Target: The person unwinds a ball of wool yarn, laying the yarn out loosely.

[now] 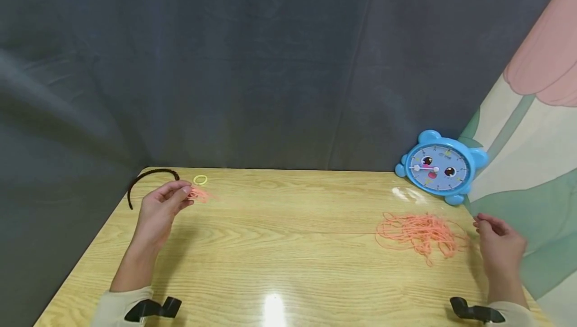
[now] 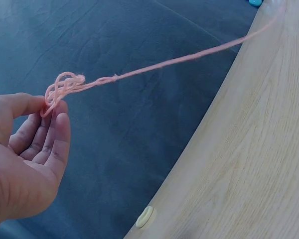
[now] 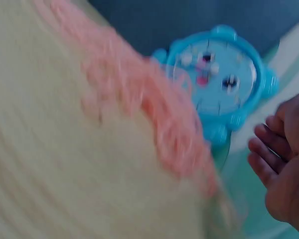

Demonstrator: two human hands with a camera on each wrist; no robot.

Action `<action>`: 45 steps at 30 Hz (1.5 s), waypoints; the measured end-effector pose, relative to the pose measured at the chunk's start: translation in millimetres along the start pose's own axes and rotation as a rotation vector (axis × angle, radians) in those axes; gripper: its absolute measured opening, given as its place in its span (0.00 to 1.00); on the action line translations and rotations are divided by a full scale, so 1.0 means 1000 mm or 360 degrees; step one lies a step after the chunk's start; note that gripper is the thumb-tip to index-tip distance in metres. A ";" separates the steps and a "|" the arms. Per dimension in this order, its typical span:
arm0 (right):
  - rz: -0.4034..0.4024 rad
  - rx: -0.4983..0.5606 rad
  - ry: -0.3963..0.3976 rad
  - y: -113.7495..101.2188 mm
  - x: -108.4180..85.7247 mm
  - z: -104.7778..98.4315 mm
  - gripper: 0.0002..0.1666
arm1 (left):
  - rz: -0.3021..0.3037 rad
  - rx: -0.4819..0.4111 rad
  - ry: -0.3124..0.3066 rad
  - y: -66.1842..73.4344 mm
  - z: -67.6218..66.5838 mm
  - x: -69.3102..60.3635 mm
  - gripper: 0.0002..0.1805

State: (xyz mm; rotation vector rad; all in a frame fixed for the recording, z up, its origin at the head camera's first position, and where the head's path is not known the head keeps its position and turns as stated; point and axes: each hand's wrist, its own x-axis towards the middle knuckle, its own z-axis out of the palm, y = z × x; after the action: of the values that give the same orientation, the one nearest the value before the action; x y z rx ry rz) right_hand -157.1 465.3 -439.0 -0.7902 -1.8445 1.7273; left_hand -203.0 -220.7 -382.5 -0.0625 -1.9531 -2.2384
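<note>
At the left, my left hand [image 1: 164, 207] pinches a small looped bunch of pink yarn [image 2: 65, 89] between thumb and fingers. In the left wrist view a single strand runs from that bunch, past a small knot, to the far upper right. A loose tangled heap of pink yarn [image 1: 421, 234] lies on the right part of the table. My right hand [image 1: 502, 244] is raised just right of this heap, fingers curled and thumb close to them. Blur near its fingertips in the right wrist view hides whether a strand is between them.
A blue animal-shaped toy clock [image 1: 437, 169] leans at the table's back right corner. A yellow ring [image 1: 200, 180] and a dark curved band [image 1: 149, 173] lie at the back left. Dark cloth [image 1: 270, 76] hangs behind the wooden table [image 1: 288, 247].
</note>
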 end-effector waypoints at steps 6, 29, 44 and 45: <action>-0.0256 0.0165 0.0081 -0.042 -0.032 0.057 0.10 | 0.0001 0.0007 -0.0011 0.002 -0.002 -0.002 0.12; -0.0690 0.0152 -0.1500 -0.046 -0.216 0.317 0.10 | 0.0023 0.0008 -0.0157 0.006 0.009 -0.006 0.07; -0.0760 -0.0079 -0.1795 -0.028 -0.258 0.362 0.13 | -0.0068 0.0136 -0.0218 0.006 0.012 -0.007 0.19; -0.0761 -0.0104 -0.1798 -0.028 -0.259 0.362 0.13 | -0.0080 0.0158 -0.0224 0.006 0.011 -0.008 0.20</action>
State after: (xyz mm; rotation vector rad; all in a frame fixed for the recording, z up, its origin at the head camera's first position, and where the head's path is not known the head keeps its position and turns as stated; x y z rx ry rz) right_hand -226.7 24.9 -430.8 0.7753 -2.4457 1.8988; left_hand -195.4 -209.4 -375.9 -0.1641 -2.1579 -2.2193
